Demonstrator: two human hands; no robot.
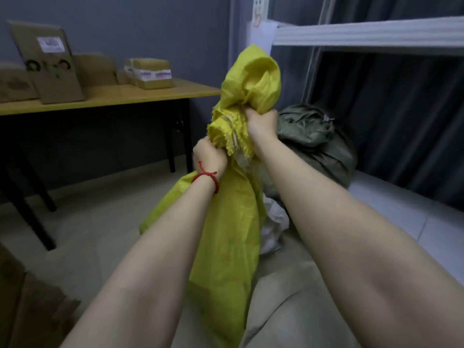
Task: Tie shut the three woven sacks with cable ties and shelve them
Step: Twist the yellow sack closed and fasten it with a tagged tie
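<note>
two bare forearms fill the bottom of the shot, reaching out to a bright yellow woven plastic sack. the left hand, the one with a red string bracelet on the wrist, has its fingers curled tight round the gathered neck. the right hand grips just above it, fist closed on the same bunch. my guess is they're stacked like that to squeeze the mouth into a narrow rope so a cable tie can go round, though i can't spot any tie in view. the frayed edge pokes out between the fists and the loose top flops above in crinkly folds. the rest of the sack runs down between the arms toward the floor and looks stiff and papery.

behind it a dark green woven sack sits slumped on the bottom board of a white metal shelf rack. looks tied off to me, not sure. some crumpled white material lies on the floor between them. off left, cardboard boxes sit on a yellowish wooden table.
</note>
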